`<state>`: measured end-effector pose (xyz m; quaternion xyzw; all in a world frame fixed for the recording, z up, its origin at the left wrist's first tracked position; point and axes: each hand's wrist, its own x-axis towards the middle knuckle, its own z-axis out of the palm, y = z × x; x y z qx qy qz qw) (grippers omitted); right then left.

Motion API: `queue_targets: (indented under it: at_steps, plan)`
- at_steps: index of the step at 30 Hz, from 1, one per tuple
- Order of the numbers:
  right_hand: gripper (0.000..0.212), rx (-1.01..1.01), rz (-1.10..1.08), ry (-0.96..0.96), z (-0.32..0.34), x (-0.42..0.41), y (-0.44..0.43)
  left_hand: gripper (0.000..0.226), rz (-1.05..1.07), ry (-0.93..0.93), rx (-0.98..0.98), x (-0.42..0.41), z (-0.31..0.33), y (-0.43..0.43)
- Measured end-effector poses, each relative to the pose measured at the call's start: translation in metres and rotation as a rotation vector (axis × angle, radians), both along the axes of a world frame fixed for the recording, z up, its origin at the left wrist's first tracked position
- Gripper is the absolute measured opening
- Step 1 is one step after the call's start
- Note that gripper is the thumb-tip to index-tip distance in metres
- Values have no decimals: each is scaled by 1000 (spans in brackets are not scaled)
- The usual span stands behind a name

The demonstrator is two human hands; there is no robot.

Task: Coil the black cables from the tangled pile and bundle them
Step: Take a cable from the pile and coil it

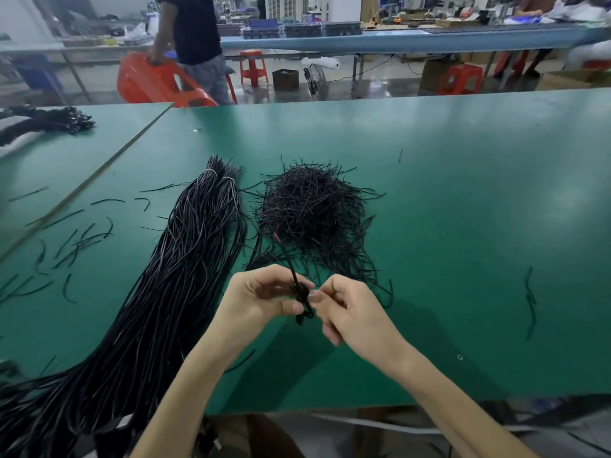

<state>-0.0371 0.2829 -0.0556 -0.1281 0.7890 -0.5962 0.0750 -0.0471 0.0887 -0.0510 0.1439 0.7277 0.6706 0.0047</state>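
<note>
Black cable (301,300) pinched between hands (259,297) (352,310)

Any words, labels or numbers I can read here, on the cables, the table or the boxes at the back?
None readable.
The white bands on the long cable bundle look blank.
The cardboard box and crates behind show no legible print at this size.

- Cool, even indoor light from above; moderately bright, no hard glare.
- The matte green worktop (463,193) carries a pale sheen at right and a soft shadow under the left hand (261,299) and right hand (350,312).
- Wide-angle distortion bows its far edge.
- The tangled pile of thin black cables (310,209) smears together; the background hall (363,14) is hazy.
</note>
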Motion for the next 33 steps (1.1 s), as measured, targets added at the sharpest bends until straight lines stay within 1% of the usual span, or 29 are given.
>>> queue_targets:
  at_steps: [2,4,6,9,11,13,14,16,18,19,20,22,24,26,30,33]
  plan:
    - [24,36,-6,24,1,0,2,36,10,115,-67,0,2,3]
    - [25,76,-16,52,2,-1,5,44,18,171,-117,-1,4,5]
    - [24,118,-20,68,3,-2,9,46,22,183,-156,-1,5,10]
    - [23,115,-58,51,6,-4,20,35,77,130,-237,-4,5,9]
    - [22,55,-147,-5,9,-12,38,27,236,138,-350,-8,4,-2]
    - [23,-1,-253,-89,10,-26,62,22,476,147,-539,-11,3,-21]
    - [24,22,-300,-106,10,-34,74,22,585,139,-656,-12,2,-31]
    - [31,203,-393,-68,9,-52,97,28,716,76,-916,-15,-1,-51]
    - [40,450,-452,-35,9,-69,118,36,733,-67,-1176,-15,-2,-61]
    - [43,565,-460,-39,8,-76,127,38,719,-121,-1275,-15,-3,-63]
    - [44,664,-466,-45,8,-82,133,38,703,-138,-1341,-14,-4,-63]
    - [43,819,-497,-24,6,-88,140,30,689,-105,-1399,-14,-7,-63]
    - [38,900,-530,9,1,-90,140,21,687,-93,-1425,-15,-8,-62]
    - [32,863,-556,22,-5,-88,138,18,689,-119,-1444,-15,-9,-64]
    - [26,708,-631,26,-18,-83,134,18,685,-119,-1444,-17,-8,-65]
    - [30,619,-682,63,-22,-76,131,19,742,-54,-1307,-14,-6,-60]
